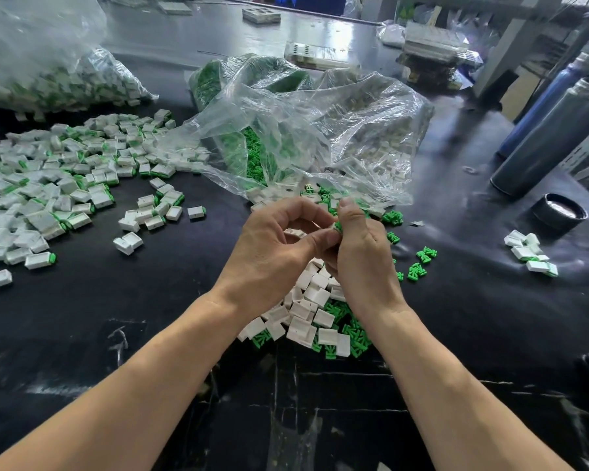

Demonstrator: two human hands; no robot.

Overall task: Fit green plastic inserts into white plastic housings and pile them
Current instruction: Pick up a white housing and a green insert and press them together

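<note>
My left hand (272, 246) and my right hand (361, 253) meet over the middle of the black table (150, 300). The left hand's fingers curl round a white housing (295, 232) that is mostly hidden in the palm. My right hand pinches a green insert (337, 227) at the housing's end. Below my hands lies a heap of loose white housings (306, 311) mixed with green inserts (354, 338). A broad pile of fitted white-and-green pieces (48, 185) spreads over the left of the table.
An open clear plastic bag (320, 130) with green inserts and white housings lies just behind my hands. Another full bag (48, 62) sits far left. Two dark cylinders (551, 137), a black cap (558, 212) and a small cluster of pieces (531, 253) stand at the right.
</note>
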